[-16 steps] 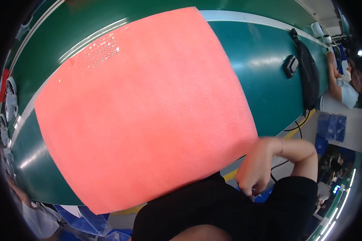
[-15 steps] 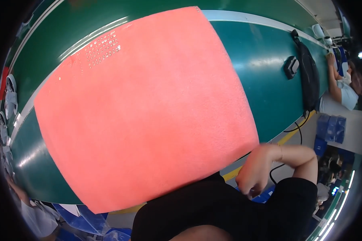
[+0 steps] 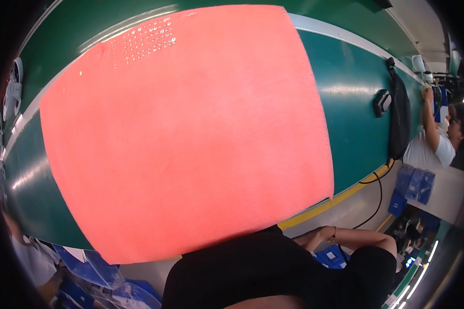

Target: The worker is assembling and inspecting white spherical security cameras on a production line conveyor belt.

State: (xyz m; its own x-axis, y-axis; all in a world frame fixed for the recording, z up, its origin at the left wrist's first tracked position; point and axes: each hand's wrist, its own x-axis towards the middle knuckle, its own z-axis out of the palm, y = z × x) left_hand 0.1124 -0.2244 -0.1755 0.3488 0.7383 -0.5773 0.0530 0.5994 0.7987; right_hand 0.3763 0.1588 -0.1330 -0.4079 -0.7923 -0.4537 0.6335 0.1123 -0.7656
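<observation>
Across the middle of the frame lies my big coral-pink cloth [image 3: 185, 134], spread flat on the green table [image 3: 355, 108] and covering most of it. Its long axis runs from the lower left of the frame up toward the upper right, with one corner near the top right and another at the lower left hanging just over the table's near edge. A patch of small shiny studs [image 3: 147, 41] sits near its upper-left corner.

At the lower right, my right hand [image 3: 314, 238] is drawn back against my black shirt [image 3: 263, 273], off the table and apart from the cloth; it holds nothing I can make out, and whether the fingers are curled or loose I cannot tell. My left hand does not show.

Blue bags [image 3: 414, 184] stand stacked at the right edge beside the table, contents hidden. More blue plastic bags [image 3: 95, 283] lie at the lower left. A black strap [image 3: 399, 118] and a small black device [image 3: 381, 102] rest on the table at the upper right, near another person's arm [image 3: 430, 121]
</observation>
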